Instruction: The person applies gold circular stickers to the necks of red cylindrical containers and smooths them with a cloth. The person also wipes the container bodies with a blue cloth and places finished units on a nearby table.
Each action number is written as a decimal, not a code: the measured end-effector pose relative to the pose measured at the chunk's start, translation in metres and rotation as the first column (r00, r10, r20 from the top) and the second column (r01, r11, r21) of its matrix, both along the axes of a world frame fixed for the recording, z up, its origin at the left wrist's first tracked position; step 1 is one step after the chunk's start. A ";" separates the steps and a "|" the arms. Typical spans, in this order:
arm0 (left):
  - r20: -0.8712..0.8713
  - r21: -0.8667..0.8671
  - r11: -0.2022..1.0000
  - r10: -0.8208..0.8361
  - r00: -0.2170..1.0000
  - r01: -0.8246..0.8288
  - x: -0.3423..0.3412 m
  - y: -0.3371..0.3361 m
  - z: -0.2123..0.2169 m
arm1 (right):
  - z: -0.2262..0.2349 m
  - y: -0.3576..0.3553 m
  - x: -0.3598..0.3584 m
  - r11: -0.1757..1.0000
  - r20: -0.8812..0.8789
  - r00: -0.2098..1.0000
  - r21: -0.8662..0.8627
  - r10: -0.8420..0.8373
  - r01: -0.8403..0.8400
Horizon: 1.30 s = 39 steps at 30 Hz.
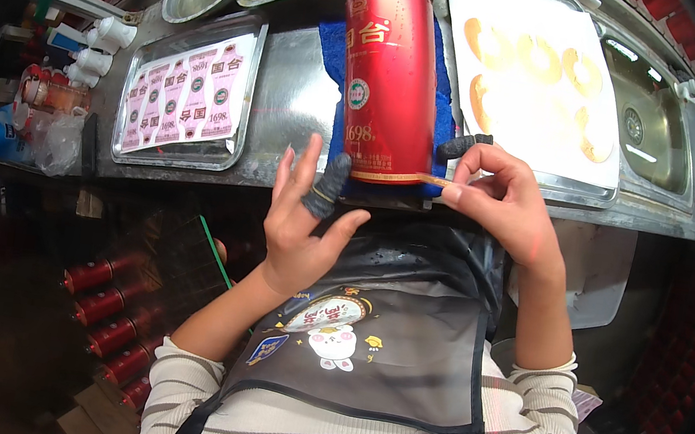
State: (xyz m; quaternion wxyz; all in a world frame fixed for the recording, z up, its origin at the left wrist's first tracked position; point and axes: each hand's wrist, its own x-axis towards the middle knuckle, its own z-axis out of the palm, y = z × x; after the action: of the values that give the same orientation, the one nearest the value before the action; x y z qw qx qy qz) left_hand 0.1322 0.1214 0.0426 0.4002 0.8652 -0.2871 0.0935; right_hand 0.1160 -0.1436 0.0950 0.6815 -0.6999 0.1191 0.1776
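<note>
Pinching a thin gold strip (435, 180) between thumb and fingertips: right hand (504, 198), at the near edge of the red bottle (393, 83). Bottle lies on blue cloth (332, 39), neck pointing away, with large gold characters, a round pale emblem and gold numerals. Left hand (297, 232) open, fingers spread, dark-covered index finger beside the bottle's lower left; contact cannot be told. Left tray (249, 107): pink labels (183, 99), dark characters and numerals, round emblems.
</note>
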 end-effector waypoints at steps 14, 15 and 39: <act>0.274 0.298 0.952 -0.149 0.950 0.063 0.017 -0.023 0.030 | -0.019 0.002 0.004 0.996 0.020 0.998 0.068 -0.059 0.058; 0.282 0.322 0.944 -0.167 0.945 0.071 0.019 -0.026 0.033 | -0.020 0.002 0.004 0.997 0.025 0.998 0.051 -0.055 0.053; 0.121 0.068 0.996 -0.072 0.990 0.064 0.007 0.001 0.005 | -0.009 0.003 0.002 0.997 0.027 0.998 0.054 -0.061 0.059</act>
State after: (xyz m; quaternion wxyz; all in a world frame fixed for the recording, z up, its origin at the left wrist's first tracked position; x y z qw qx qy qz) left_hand 0.1390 0.1220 0.0480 0.3567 0.8599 -0.3436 0.1237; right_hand 0.1182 -0.1405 0.0856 0.7064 -0.6803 0.1255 0.1499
